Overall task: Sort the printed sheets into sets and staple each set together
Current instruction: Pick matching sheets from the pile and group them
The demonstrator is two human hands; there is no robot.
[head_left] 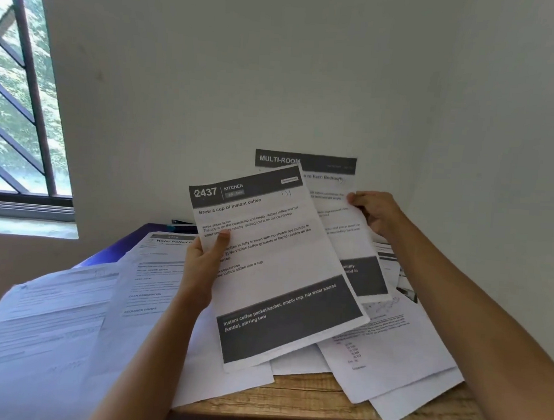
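Note:
My left hand [203,263] grips the left edge of a printed sheet headed "2437 KITCHEN, Brew a cup of instant coffee" [278,262], held up and tilted above the table. Behind it my right hand [378,213] pinches the right edge of a second sheet headed "MULTI-ROOM" [332,194], held upright near the wall. Several more printed sheets [146,273] lie spread across the wooden table [304,405] below. A dark object that may be a stapler [183,223] lies at the far table edge, mostly hidden.
A purple folder or board [126,242] lies under the left papers. More loose sheets [390,355] overhang the table's front right. A white wall stands close behind, with a barred window [17,100] at the left.

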